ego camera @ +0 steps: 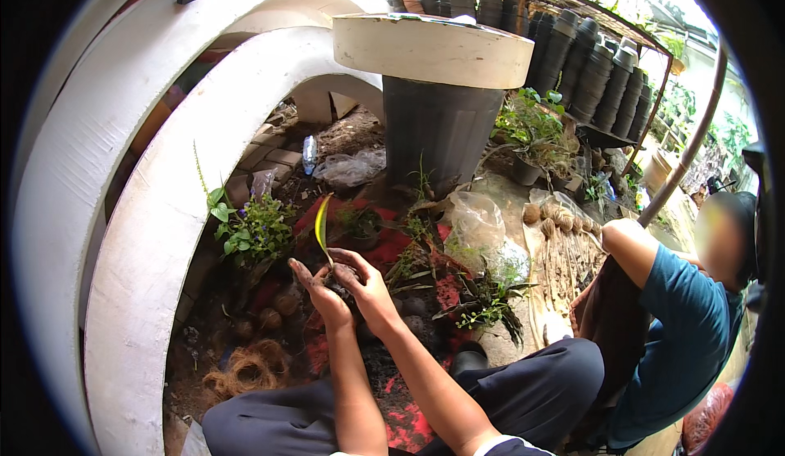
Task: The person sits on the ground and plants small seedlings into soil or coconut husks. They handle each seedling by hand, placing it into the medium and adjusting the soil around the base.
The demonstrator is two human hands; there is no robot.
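Note:
My left hand (330, 304) and my right hand (372, 293) are cupped together around a dark soil clump (336, 283). From it a single long leaf (322, 226), green with yellow edges, rises upright and curves at the tip. Dark soil smears the fingers of both hands. The palms hide most of the clump. Beneath my hands lies a red sheet (417, 422) strewn with dark soil. Several brown fibre balls (270, 318) rest in the shade left of my forearms, and a loose tangle of coconut-like fibre (248, 367) lies nearer to me.
White curved panels (144, 235) stand at the left. A dark bin-like container (435, 128) under a round white slab stands ahead. Purple-flowered plants (257, 229) grow left; cut greenery (490, 302) lies right. Another person (681, 309) sits at the right beside strung fibre balls (561, 223). Stacked pots (592, 82) fill a rack.

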